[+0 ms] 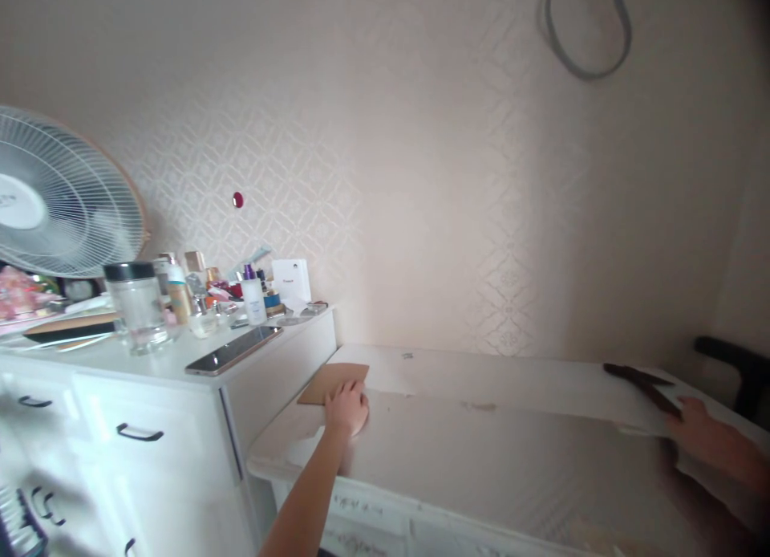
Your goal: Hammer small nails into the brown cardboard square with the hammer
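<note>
A flat brown piece of cardboard (328, 382) lies at the left end of the white tabletop, beside the dresser. My left hand (347, 408) is on its near right corner, with the fingers bent over the edge. Far to the right, my right hand (703, 432) is closed around the near end of a pair of dark scissors (641, 383). Their two long parts are spread and point left, low over the back of the tabletop. Motion blurs this hand, and its grip is only partly visible.
On the left stands a white dresser (180, 437), higher than the tabletop (457, 445). It carries a phone (234, 351), a glass jar (137, 308), several bottles and a fan (66, 196). A patterned wall rises behind. A black armrest (731, 360) shows at the right.
</note>
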`<state>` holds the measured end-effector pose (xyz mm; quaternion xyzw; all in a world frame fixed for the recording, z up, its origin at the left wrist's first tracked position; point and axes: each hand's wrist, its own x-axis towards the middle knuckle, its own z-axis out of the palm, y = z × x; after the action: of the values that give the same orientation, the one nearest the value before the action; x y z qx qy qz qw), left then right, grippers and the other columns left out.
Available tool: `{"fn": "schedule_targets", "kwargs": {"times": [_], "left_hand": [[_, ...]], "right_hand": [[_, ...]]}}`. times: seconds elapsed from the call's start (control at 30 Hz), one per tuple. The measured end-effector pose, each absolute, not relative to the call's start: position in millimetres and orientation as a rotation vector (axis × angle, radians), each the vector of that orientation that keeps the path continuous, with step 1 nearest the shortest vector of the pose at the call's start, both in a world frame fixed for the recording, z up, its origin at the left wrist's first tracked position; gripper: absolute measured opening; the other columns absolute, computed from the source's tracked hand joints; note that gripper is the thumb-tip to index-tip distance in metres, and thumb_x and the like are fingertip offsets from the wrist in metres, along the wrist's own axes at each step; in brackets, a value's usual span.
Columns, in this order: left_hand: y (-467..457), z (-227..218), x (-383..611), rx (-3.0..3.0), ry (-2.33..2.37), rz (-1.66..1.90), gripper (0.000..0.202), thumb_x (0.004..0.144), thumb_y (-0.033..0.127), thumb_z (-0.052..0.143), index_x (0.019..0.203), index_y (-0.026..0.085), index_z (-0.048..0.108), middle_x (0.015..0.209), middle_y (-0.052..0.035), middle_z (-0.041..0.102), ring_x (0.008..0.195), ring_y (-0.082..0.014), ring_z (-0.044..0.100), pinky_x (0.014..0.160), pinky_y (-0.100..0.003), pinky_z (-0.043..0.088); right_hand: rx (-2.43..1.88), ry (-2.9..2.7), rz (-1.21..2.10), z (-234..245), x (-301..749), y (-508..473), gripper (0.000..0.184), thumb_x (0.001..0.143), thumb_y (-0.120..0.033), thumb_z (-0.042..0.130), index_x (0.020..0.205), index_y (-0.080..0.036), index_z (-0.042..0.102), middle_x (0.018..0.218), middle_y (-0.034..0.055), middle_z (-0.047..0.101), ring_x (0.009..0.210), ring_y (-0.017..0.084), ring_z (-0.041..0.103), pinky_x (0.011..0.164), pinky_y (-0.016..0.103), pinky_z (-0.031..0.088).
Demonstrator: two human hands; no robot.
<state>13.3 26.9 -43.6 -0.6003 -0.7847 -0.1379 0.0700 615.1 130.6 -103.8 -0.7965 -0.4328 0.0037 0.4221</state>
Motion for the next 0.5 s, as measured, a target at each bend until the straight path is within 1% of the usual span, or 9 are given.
{"fn": "schedule_targets", "kwargs": {"times": [0.03,0.07,0.13,0.23,0.3,0.33,0.4,0.5], "left_hand": [[27,-44,14,-1.802,-2.358,-0.411,0.034,0.088,0.022,0.037,0.116,0.025,0.057,0.130,-0.0058,0.056,0.122,-0.0243,0.046,0.103,-0.051,0.029],[27,-43,15,-1.796,-2.354,-0.406,0.033,0.088,0.023,0.038,0.115,0.024,0.058,0.129,-0.0067,0.056,0.121,-0.0251,0.046,0.103,-0.052,0.029],[26,-43,16,-1.779,-2.353,-0.399,0.031,0.088,0.024,0.039,0.112,0.022,0.058,0.127,-0.0086,0.057,0.120,-0.0257,0.047,0.102,-0.051,0.030],[24,-42,16,-1.761,-2.361,-0.395,0.031,0.088,0.025,0.039,0.112,0.021,0.058,0.125,-0.0108,0.057,0.121,-0.0252,0.047,0.104,-0.050,0.027],[23,-42,16,-1.750,-2.364,-0.392,0.031,0.088,0.027,0.038,0.112,0.020,0.057,0.127,-0.0116,0.056,0.123,-0.0251,0.045,0.106,-0.051,0.025],[23,-42,16,-1.745,-2.365,-0.389,0.031,0.088,0.027,0.038,0.112,0.020,0.057,0.128,-0.0118,0.055,0.123,-0.0253,0.044,0.106,-0.051,0.025],[23,-42,16,-1.740,-2.364,-0.382,0.032,0.088,0.028,0.038,0.112,0.019,0.057,0.130,-0.0121,0.053,0.125,-0.0259,0.043,0.107,-0.051,0.024],[23,-42,17,-1.741,-2.364,-0.383,0.033,0.088,0.027,0.037,0.113,0.018,0.057,0.131,-0.0131,0.052,0.126,-0.0271,0.042,0.106,-0.053,0.024]], "right_hand": [[-2.046,-1.167,0.106,-101,602,126,0.055,0.068,-0.037,0.048,0.118,-0.015,0.053,0.074,0.0309,0.061,0.071,0.038,0.066,0.065,0.050,0.039],[-2.047,-1.256,0.156,-98,586,119,0.056,0.069,-0.035,0.048,0.121,-0.013,0.051,0.077,0.0302,0.062,0.073,0.037,0.066,0.070,0.048,0.040],[-1.990,-1.375,0.229,-91,542,104,0.052,0.075,-0.036,0.045,0.123,-0.015,0.046,0.075,0.0258,0.063,0.073,0.036,0.065,0.072,0.046,0.040],[-1.814,-1.520,0.275,-72,457,83,0.042,0.085,-0.037,0.033,0.122,-0.019,0.043,0.070,0.0155,0.063,0.069,0.032,0.064,0.068,0.041,0.042],[-1.774,-1.608,0.282,-56,398,74,0.040,0.086,-0.033,0.031,0.122,-0.018,0.041,0.064,0.0076,0.061,0.065,0.030,0.063,0.066,0.039,0.043],[-1.746,-1.668,0.291,-48,369,71,0.039,0.086,-0.031,0.031,0.121,-0.018,0.041,0.063,0.0050,0.060,0.064,0.028,0.062,0.065,0.037,0.043],[-1.681,-1.773,0.296,-34,316,68,0.037,0.087,-0.029,0.031,0.121,-0.016,0.040,0.067,0.0050,0.063,0.065,0.025,0.063,0.064,0.033,0.043],[-1.663,-1.889,0.352,-20,246,65,0.034,0.089,-0.023,0.031,0.121,-0.016,0.039,0.085,0.0102,0.069,0.080,0.025,0.065,0.070,0.032,0.043]]}}
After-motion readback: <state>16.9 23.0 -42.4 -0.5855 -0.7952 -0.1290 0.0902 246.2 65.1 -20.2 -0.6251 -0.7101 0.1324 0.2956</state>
